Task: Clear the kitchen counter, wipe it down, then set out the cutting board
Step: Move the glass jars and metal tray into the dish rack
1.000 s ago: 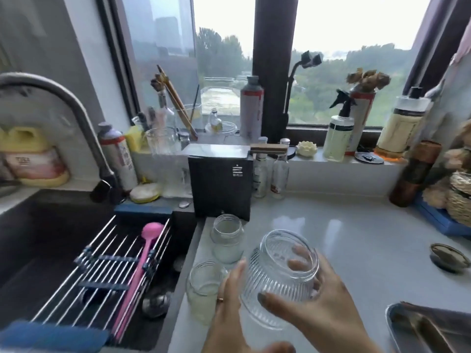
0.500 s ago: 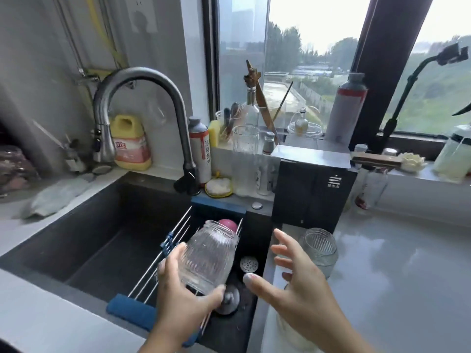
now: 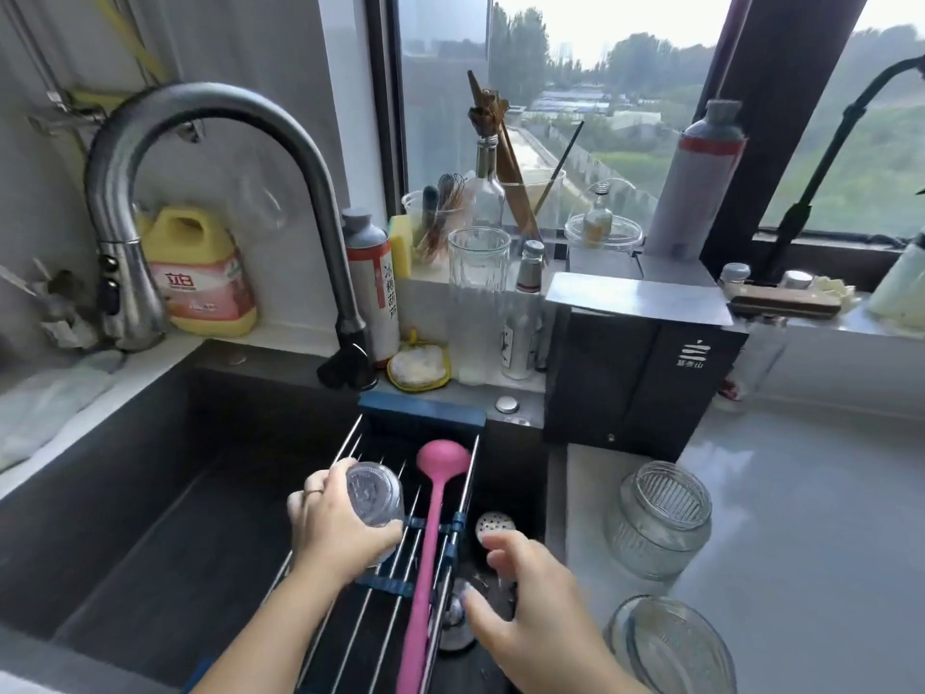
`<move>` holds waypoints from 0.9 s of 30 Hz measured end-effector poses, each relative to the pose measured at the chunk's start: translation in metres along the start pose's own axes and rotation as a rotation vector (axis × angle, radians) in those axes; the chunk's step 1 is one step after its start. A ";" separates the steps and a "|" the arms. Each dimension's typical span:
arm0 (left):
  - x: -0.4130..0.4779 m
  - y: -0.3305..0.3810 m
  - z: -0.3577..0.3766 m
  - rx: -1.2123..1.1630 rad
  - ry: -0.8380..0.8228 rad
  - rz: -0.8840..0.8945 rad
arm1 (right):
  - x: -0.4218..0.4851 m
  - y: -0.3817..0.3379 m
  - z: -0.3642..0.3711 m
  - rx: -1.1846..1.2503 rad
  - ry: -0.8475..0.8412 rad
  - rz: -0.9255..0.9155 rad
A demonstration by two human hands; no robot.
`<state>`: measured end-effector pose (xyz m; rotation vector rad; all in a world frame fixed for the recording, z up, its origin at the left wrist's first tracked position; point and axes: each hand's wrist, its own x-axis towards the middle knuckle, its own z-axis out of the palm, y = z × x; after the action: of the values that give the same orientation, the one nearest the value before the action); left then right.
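Held over the wire rack (image 3: 420, 418) that spans the sink (image 3: 150, 518), left of centre in the frame, a ribbed glass jar (image 3: 374, 493) is gripped by the left hand (image 3: 340, 530). Its long axis is close to upright and tipped slightly toward the top of the frame, with one round end turned up at the camera. That end looks like the patterned base. Whether the other end touches the rack cannot be told, since the hand covers it. The left fingers (image 3: 320, 488) are wrapped round the jar's side.

Compared with half a second ago, the jar has been lowered onto the rack area and turned end-on. The right hand (image 3: 530, 598) has been brought from the bench (image 3: 801, 493) edge to lower centre, over the drain. Its fingers are spread and hold nothing.

The glass is clear and finely ridged. A pink ladle (image 3: 435, 518) lies along the rack just beside the jar. A second jar (image 3: 660, 518) and a third jar (image 3: 670, 643) stand on the bench at lower right.
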<state>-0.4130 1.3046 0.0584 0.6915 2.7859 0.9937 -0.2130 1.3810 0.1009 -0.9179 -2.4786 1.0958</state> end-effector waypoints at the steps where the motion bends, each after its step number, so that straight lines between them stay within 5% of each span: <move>1: 0.007 -0.002 0.003 0.002 -0.013 0.007 | 0.000 0.004 0.009 -0.004 0.014 0.001; 8: 0.049 -0.005 0.025 0.003 -0.063 0.008 | -0.004 0.026 0.033 -0.288 0.131 -0.063; 12: 0.063 -0.007 0.034 -0.007 -0.069 -0.004 | -0.008 0.031 0.032 -0.527 -0.082 -0.103; 16: 0.078 -0.007 0.042 -0.021 -0.025 0.035 | -0.008 0.028 0.035 -0.699 -0.089 -0.100; 27: 0.104 -0.001 0.052 -0.069 -0.073 0.051 | -0.010 0.068 0.048 -0.567 -0.194 -0.227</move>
<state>-0.4933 1.3805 0.0232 0.7765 2.6710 1.0469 -0.1988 1.3815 0.0184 -0.6539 -3.0334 0.4253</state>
